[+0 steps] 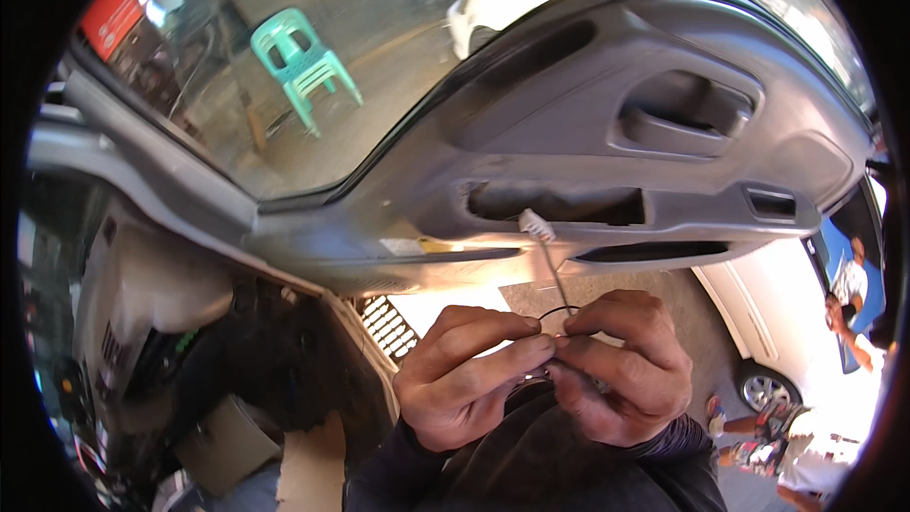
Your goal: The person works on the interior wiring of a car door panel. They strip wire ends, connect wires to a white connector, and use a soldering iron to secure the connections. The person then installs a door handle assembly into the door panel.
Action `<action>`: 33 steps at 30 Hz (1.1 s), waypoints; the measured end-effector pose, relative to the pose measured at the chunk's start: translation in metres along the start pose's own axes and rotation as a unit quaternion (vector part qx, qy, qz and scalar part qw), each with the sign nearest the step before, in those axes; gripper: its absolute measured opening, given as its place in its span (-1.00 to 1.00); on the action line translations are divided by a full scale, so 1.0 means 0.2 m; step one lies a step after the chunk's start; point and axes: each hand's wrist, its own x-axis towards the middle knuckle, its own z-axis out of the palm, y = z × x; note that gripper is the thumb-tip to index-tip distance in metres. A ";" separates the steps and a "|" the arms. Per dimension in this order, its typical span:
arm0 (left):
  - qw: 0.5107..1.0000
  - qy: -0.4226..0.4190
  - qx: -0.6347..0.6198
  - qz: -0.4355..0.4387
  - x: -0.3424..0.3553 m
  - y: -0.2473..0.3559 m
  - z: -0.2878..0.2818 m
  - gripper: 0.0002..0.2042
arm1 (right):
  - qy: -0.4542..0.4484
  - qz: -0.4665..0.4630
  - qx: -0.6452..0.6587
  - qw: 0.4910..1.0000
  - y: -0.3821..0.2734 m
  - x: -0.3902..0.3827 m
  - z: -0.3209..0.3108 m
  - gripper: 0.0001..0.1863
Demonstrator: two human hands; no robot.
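My left hand (460, 374) and my right hand (621, 365) meet below the car door, fingertips closed on a thin dark wire (555, 277). The wire runs up to a pale connector (536, 226), which hangs at a rectangular opening (597, 207) in the grey door panel (531, 128). Another short dark strand loops between my fingertips; exactly what is pinched there is partly hidden.
A teal plastic chair (299, 62) stands beyond the door window. The car's interior (161, 284) is at left, with cardboard (311, 465) low down. Another car (749, 313) stands at right, with people (848, 284) beside it. A white car (502, 5) is behind.
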 end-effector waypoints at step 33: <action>0.730 0.236 -0.382 -0.515 -0.86 -0.33 -0.37 -0.80 | -0.448 -0.259 0.599 0.611 -0.11 0.21 0.15 -0.93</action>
